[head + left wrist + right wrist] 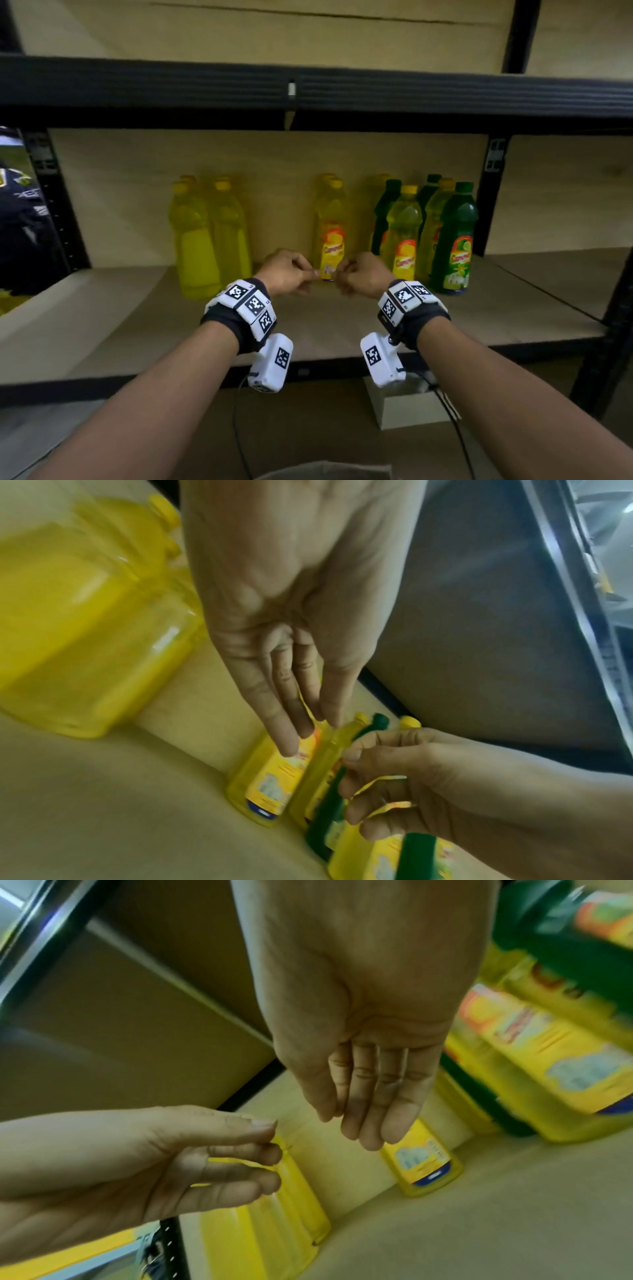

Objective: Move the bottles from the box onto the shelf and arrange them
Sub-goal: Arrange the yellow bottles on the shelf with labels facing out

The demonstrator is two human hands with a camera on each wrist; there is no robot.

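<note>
The bottles stand upright on the lower shelf, toward its back. In the middle a yellow bottle with a yellow-and-orange label stands alone, directly behind the two hands. To its right is a tight cluster: a yellow bottle with a yellow cap at the front, a green bottle with a lime on its label just beside it at the far right, and more green and yellow bottles packed behind them. To the left, well apart from the middle bottle, two larger plain yellow bottles stand side by side, touching or nearly so.

The left hand and right hand hover close together above the shelf, in front of the middle bottle and not touching it. In the head view both look loosely curled, fingertips pointing at each other; in each wrist view the hand's own fingers reach forward, relaxed and nearly straight. Neither hand holds anything.

A black beam of the upper shelf crosses above, with a black upright post to the right of the cluster. Below the shelf edge a small pale box sits on the floor.
</note>
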